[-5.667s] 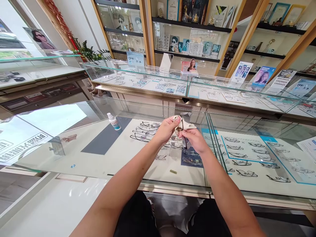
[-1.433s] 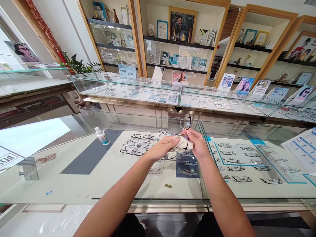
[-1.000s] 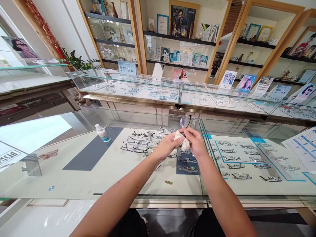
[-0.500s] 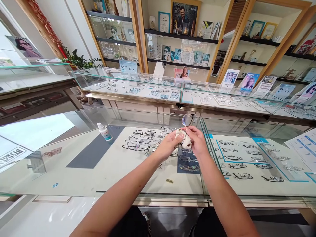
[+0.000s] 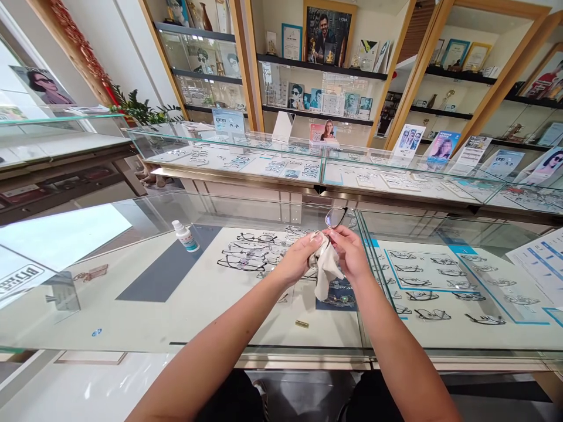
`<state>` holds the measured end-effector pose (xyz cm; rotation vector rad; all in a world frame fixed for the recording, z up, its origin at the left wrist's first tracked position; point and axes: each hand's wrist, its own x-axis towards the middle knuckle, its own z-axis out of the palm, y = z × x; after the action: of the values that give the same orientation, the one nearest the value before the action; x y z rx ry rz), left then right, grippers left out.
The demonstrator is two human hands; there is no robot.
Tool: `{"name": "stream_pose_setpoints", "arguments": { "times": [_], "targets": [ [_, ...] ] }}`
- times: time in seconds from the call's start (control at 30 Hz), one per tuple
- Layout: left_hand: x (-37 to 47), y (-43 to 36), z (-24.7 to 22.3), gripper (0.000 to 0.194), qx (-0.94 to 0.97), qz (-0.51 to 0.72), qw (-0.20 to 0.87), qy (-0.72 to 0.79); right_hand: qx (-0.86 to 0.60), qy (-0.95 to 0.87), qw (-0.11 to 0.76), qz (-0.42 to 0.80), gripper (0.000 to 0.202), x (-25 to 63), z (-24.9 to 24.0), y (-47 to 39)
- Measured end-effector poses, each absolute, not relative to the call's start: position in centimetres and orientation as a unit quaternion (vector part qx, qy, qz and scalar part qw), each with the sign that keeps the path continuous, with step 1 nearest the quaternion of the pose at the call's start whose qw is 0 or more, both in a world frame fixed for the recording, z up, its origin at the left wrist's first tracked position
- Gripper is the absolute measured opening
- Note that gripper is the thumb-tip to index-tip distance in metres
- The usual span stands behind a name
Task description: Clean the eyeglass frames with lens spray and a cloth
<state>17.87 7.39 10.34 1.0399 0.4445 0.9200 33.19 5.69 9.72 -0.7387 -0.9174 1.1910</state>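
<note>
Above the glass counter, my left hand (image 5: 299, 256) is closed on a cream cleaning cloth (image 5: 326, 276), whose loose part hangs down between the hands. My right hand (image 5: 350, 251) pinches a pair of eyeglasses (image 5: 336, 218) with a dark, thin frame. One lens sticks up past the fingertips; the cloth and fingers cover the rest of the glasses. Both hands meet at the cloth, fingertips close together. A white spray bottle (image 5: 186, 237) with a blue-green label stands upright on the counter to the left.
Several eyeglasses (image 5: 241, 261) lie in rows in the display case (image 5: 264, 346) under the glass, with more frames (image 5: 433, 315) at right. A small gold-coloured piece (image 5: 302, 323) lies near the front edge. Beyond stand another glass showcase (image 5: 246, 176) and wall shelves (image 5: 323, 65).
The cloth, bunched up between my fingers before, now hangs down loosely below them. The raised lens has dipped slightly and tilted. Both hands stay in about the same place.
</note>
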Motion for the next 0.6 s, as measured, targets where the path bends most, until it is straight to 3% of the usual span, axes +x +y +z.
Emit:
{"name": "stream_pose_setpoints", "arguments": {
  "times": [0.37, 0.6],
  "targets": [
    [18.4, 7.3, 10.2, 0.057, 0.463, 0.459, 0.716, 0.249, -0.336, -0.429, 0.661, 0.516, 0.026, 32.8, 9.6, 5.7],
    [17.8, 7.9, 9.8, 0.059, 0.479, 0.386, 0.766, 0.186, -0.333, -0.380, 0.662, 0.553, 0.028, 33.5, 10.0, 5.8]
  ]
}}
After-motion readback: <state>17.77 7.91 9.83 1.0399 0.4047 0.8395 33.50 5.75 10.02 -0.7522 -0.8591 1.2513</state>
